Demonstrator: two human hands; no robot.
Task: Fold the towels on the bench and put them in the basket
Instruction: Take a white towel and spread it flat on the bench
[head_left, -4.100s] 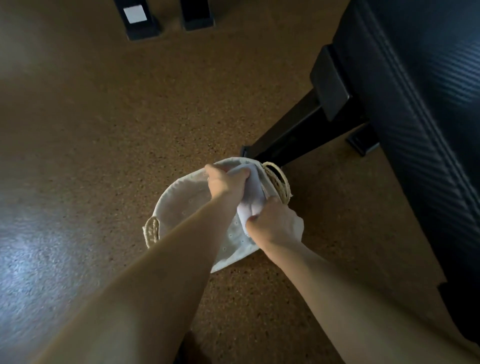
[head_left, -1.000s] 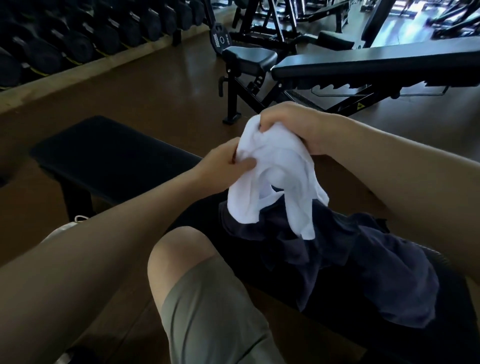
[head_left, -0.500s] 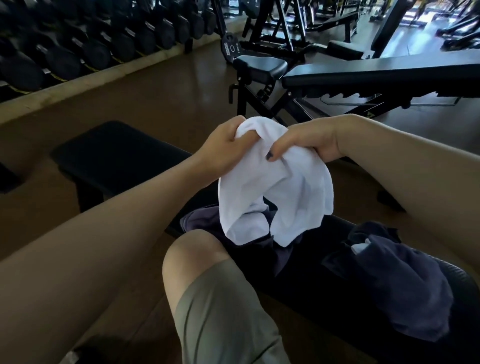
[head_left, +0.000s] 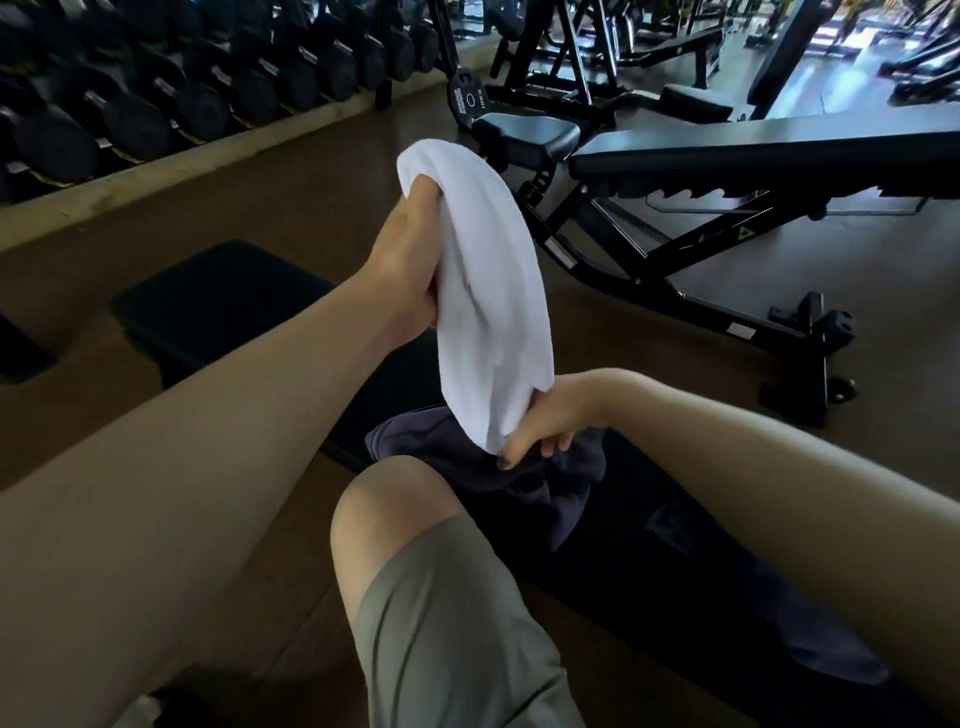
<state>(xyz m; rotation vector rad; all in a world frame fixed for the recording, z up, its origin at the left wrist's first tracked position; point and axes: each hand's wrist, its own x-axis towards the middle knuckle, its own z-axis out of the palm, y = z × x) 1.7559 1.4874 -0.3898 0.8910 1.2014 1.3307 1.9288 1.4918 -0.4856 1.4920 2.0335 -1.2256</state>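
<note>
Fingers (head_left: 421, 195) of my left hand (head_left: 405, 260) curl round the top end of the white towel (head_left: 493, 291), holding it up high, while my right hand (head_left: 550, 415) pinches its bottom end low down, so the cloth hangs stretched in a long bunched strip between them, tilted from far left to near right.

Below that strip lies the bench (head_left: 649, 545), a long black pad that runs from the far left to the near right. On it, just under my right hand, sits a crumpled dark towel (head_left: 530, 483), with another dark cloth (head_left: 810, 634) further along the pad toward the near right. Whether those two are one piece or separate I cannot tell in the shadow. The white towel does not touch the bench; its lower tip hangs right over the dark towel.

My knee (head_left: 389, 499), with grey shorts (head_left: 452, 634) below it, pokes up at the near edge, just beside the dark towel.

Across the brown floor (head_left: 311, 182), on the far right, stands an adjustable bench (head_left: 727, 150) on a black frame, well apart from mine. Along the far left runs a rack of black dumbbells (head_left: 182, 88).
</note>
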